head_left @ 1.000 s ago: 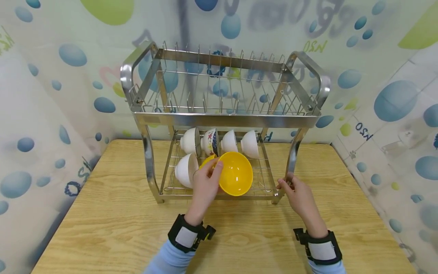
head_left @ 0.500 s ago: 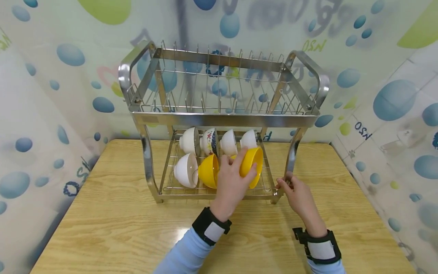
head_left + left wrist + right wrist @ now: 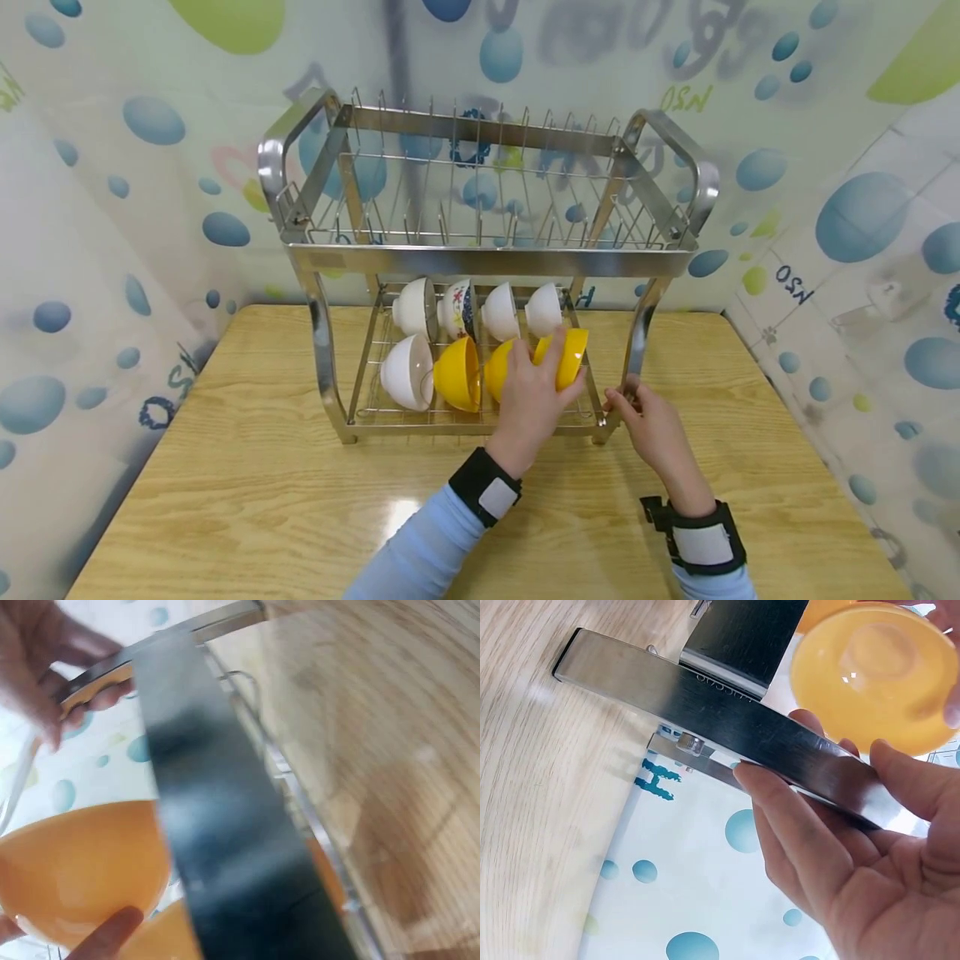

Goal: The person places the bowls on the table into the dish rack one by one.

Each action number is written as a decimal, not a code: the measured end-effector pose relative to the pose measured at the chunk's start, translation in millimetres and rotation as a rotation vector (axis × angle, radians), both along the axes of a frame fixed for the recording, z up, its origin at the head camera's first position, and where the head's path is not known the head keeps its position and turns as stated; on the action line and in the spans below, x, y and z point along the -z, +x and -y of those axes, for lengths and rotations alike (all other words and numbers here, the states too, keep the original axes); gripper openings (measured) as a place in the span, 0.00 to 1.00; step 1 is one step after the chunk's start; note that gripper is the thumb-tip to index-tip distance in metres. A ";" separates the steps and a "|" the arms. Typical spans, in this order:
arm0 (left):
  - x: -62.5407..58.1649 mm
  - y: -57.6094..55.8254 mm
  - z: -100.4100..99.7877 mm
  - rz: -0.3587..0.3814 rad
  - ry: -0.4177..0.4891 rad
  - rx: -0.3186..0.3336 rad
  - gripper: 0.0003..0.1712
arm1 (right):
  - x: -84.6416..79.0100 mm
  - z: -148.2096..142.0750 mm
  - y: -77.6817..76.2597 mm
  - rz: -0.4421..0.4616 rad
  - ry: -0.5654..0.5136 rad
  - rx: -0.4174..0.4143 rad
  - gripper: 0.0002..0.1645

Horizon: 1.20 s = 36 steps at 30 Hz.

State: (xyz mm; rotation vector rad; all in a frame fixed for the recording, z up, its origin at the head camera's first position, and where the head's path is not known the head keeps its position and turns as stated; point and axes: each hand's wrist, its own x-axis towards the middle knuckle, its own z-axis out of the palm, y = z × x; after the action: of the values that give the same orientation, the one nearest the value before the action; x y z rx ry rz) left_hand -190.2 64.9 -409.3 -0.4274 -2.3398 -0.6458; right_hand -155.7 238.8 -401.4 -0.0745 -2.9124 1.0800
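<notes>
My left hand (image 3: 531,398) holds a yellow bowl (image 3: 574,354) at the right end of the lower shelf's front row. The bowl is tipped on its side, its opening to the right; in the left wrist view my fingers lie against the bowl's outside (image 3: 82,859). Left of it stand a yellow bowl (image 3: 498,367) partly behind my hand, another yellow bowl (image 3: 454,377) and a white bowl (image 3: 405,372). My right hand (image 3: 658,429) grips the front right leg (image 3: 640,342) of the metal dish rack (image 3: 495,261), thumb and fingers around the flat bar (image 3: 802,742) in the right wrist view.
Behind the front row, white bowls (image 3: 543,311) and a flower-patterned bowl (image 3: 456,310) stand on their sides. The upper tier (image 3: 480,179) has upright wire dividers. The rack stands on a wooden table (image 3: 247,483), before a patterned backdrop (image 3: 480,50).
My left hand has carried the yellow bowl right and turned it sideways into the row, uncovering the yellow bowls to its left. The right hand stays on the rack leg.
</notes>
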 end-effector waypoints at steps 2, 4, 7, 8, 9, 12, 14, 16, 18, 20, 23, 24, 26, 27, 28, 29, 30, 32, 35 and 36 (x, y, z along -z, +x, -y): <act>4.3 -2.3 -2.9 -0.025 -0.037 -0.011 0.37 | 0.6 0.1 -0.5 0.004 0.001 0.004 0.18; 8.1 -4.4 -5.7 -0.051 -0.067 -0.017 0.38 | 1.0 0.0 -0.7 0.005 0.001 0.007 0.17; 13.0 -7.2 -9.5 -0.074 -0.101 -0.017 0.37 | 1.1 -0.3 -0.8 0.006 0.004 0.006 0.18; 14.4 -8.2 -10.8 -0.074 -0.106 -0.014 0.37 | 1.1 -0.4 -0.9 0.005 0.002 0.007 0.18; 15.3 -8.9 -12.1 -0.064 -0.109 -0.010 0.37 | 1.2 -0.6 -1.0 0.004 0.004 0.007 0.18; 18.1 -10.8 -15.0 -0.025 -0.113 -0.002 0.37 | 1.5 -1.0 -1.2 0.011 0.003 0.003 0.19; 19.5 -11.8 -16.6 0.005 -0.113 0.003 0.37 | 1.4 -1.1 -1.6 0.016 0.001 0.004 0.19; 20.4 -12.6 -18.0 0.023 -0.116 0.004 0.37 | 1.6 -1.5 -1.8 0.018 0.000 0.005 0.18; 22.1 -13.4 -19.4 0.036 -0.125 -0.002 0.37 | 1.3 -1.8 -1.7 0.020 -0.002 0.005 0.19; 23.2 -13.9 -20.7 0.055 -0.136 -0.011 0.37 | 0.9 -1.8 -1.6 0.020 -0.004 0.003 0.20; 23.0 -13.0 -21.8 0.096 -0.145 -0.018 0.37 | 0.4 -1.5 -1.2 0.023 -0.009 -0.001 0.20; 22.5 -12.6 -22.1 0.115 -0.151 -0.021 0.37 | 0.3 -1.4 -1.1 0.024 -0.009 -0.004 0.20; 21.7 -11.8 -22.9 0.146 -0.152 -0.025 0.37 | 0.9 -1.4 -1.4 0.026 -0.008 -0.005 0.18; 21.3 -11.5 -23.4 0.161 -0.152 -0.027 0.37 | 1.3 -1.5 -1.5 0.027 -0.007 -0.004 0.18; 21.2 -11.3 -24.0 0.173 -0.157 -0.031 0.37 | 1.7 -1.6 -1.7 0.029 -0.006 -0.005 0.17; 21.1 -11.2 -24.6 0.183 -0.158 -0.035 0.37 | 2.2 -1.8 -1.6 0.029 -0.005 -0.006 0.17; 21.1 -11.1 -25.2 0.193 -0.160 -0.039 0.37 | 2.5 -1.9 -1.5 0.029 -0.005 -0.006 0.17; 21.2 -11.2 -26.3 0.208 -0.162 -0.043 0.36 | 3.0 -2.2 -1.3 0.027 -0.003 -0.004 0.17; 21.7 -11.4 -26.9 0.223 -0.157 -0.044 0.35 | 3.6 -2.6 -1.3 0.022 -0.002 -0.003 0.16; 21.8 -11.6 -26.9 0.225 -0.155 -0.044 0.35 | 3.7 -2.6 -1.2 0.022 0.000 -0.002 0.16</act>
State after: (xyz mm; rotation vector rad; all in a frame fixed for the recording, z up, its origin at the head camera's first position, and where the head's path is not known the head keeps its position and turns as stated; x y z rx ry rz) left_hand -201.8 91.8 -431.1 -0.3876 -2.6172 -0.5155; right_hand -156.9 241.4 -405.1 -0.0836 -2.9330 1.0859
